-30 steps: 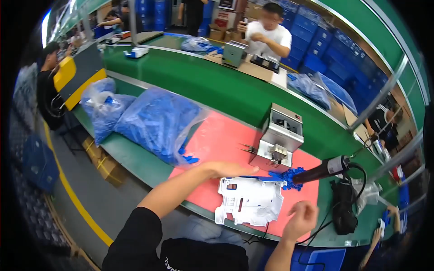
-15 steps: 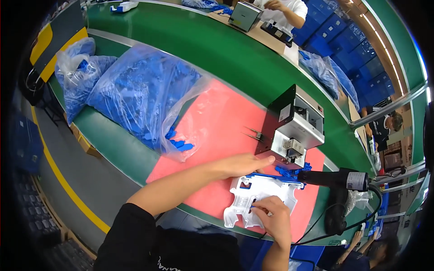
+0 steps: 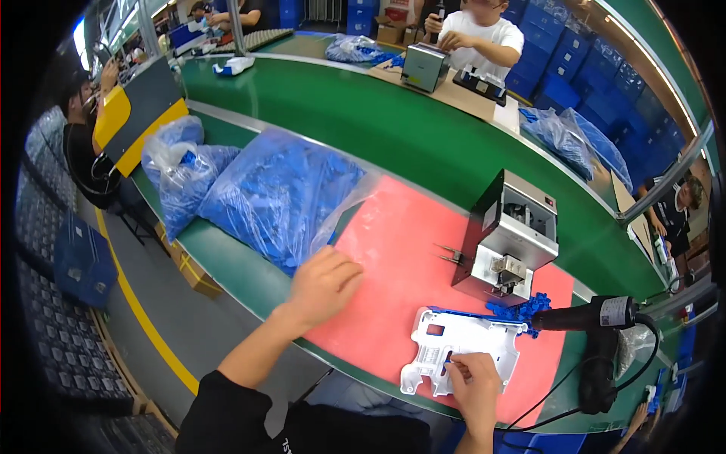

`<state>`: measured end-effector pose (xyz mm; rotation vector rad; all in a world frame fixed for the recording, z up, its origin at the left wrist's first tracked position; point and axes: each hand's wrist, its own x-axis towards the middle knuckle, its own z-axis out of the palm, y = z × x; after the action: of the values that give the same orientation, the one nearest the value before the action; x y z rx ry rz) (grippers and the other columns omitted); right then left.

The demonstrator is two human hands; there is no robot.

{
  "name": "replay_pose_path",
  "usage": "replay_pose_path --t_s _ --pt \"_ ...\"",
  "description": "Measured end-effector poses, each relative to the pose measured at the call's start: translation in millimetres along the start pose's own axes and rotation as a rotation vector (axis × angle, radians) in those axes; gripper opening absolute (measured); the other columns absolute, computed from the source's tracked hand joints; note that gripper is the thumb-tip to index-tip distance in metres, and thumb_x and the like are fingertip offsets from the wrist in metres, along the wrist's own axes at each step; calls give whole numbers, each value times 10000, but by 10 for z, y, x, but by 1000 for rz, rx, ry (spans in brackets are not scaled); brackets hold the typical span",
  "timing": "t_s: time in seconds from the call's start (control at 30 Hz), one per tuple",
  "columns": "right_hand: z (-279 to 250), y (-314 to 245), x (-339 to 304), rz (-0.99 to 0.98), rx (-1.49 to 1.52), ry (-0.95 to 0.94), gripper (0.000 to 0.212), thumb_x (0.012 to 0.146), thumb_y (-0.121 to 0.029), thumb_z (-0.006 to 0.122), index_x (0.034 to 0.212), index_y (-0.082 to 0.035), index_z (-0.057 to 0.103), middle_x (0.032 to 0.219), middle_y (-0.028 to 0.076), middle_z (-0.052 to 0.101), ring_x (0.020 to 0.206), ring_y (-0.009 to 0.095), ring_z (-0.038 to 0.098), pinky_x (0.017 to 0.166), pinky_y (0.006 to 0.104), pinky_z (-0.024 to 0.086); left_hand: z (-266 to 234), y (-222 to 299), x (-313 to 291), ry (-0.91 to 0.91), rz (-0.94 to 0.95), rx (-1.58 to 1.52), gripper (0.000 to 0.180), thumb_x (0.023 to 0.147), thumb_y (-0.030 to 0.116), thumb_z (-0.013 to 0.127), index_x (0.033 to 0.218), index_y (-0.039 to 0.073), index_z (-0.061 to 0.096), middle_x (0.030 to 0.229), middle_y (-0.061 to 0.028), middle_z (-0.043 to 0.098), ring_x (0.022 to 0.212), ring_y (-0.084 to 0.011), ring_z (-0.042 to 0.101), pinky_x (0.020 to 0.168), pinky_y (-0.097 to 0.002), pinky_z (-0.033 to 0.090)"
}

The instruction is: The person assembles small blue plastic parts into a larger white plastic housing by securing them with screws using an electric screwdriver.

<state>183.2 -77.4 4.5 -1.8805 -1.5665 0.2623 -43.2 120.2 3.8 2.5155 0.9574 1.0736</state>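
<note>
My left hand [image 3: 327, 283] is closed, its fingers curled downward beside the mouth of a large clear plastic bag [image 3: 283, 198] full of blue plastic pieces. Whatever lies beneath those fingers is hidden. A white plastic housing [image 3: 480, 337] with cutouts and a blue strip [image 3: 475, 314] along its far edge rests on the pink mat. My right hand [image 3: 478, 384] pinches a small blue piece [image 3: 448, 362] at a slot in this housing. Most of that piece is covered by the fingertips.
A metal benchtop machine [image 3: 508, 238] stands beyond the housing, with small blue parts [image 3: 522, 309] near its base. To the right, a black hot-air gun [image 3: 582, 314] trails a cable. A tied bag [image 3: 181, 168] sits at left. Across the green belt [image 3: 340, 121], a person [image 3: 484, 41] works.
My left hand has left the housing's far edge and moved left to the bag. The right hand stays at the slot. The whole view has shifted, showing more at the upper left.
</note>
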Motion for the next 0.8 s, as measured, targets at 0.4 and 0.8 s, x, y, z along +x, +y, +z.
replay_pose_path --t_s 0.4,0.8 --pt "-351 -55 119 241 347 202 76 743 -10 652 816 -1 634 767 85 601 671 159 582 623 265 464 93 111 64 111 194 184 203 622 40 652 820 35 608 909 -96 564 892 -282 529 781 -397 415" --pt "-472 -108 357 529 1036 -380 298 828 18 568 1124 51 552 992 118 627 895 155 598 821 286 490 602 985 -24 84 719 -431 265 668 84 654 913 -15 630 906 -69 525 810 -218 559 678 -315 509"
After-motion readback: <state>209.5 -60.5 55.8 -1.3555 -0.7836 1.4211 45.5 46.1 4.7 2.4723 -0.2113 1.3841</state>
